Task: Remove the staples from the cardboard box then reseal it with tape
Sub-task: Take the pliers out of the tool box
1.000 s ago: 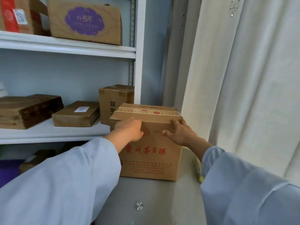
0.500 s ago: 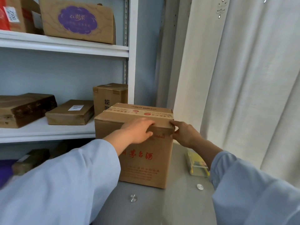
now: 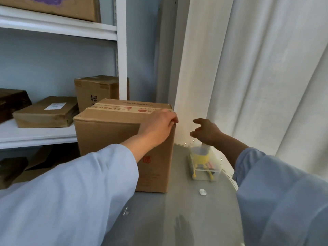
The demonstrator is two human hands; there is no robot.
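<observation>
On the table [image 3: 177,210], left hand [image 3: 158,128] grips taped box [image 3: 110,137]; right hand [image 3: 207,132] loose; clear tray [image 3: 204,173] holds something yellow, blurred.

I'm looking at what's gotta be a stockroom or small storage room. White metal shelving [image 3: 58,29] is running along the wall left of where my left hand [image 3: 156,127] is gripping the cardboard box [image 3: 110,137], and it's holding taped brown parcels [image 3: 46,111], one wearing a shipping label. A grey round table [image 3: 177,219] is sitting under the box, with pale curtains [image 3: 257,68] hanging off to the right.
</observation>
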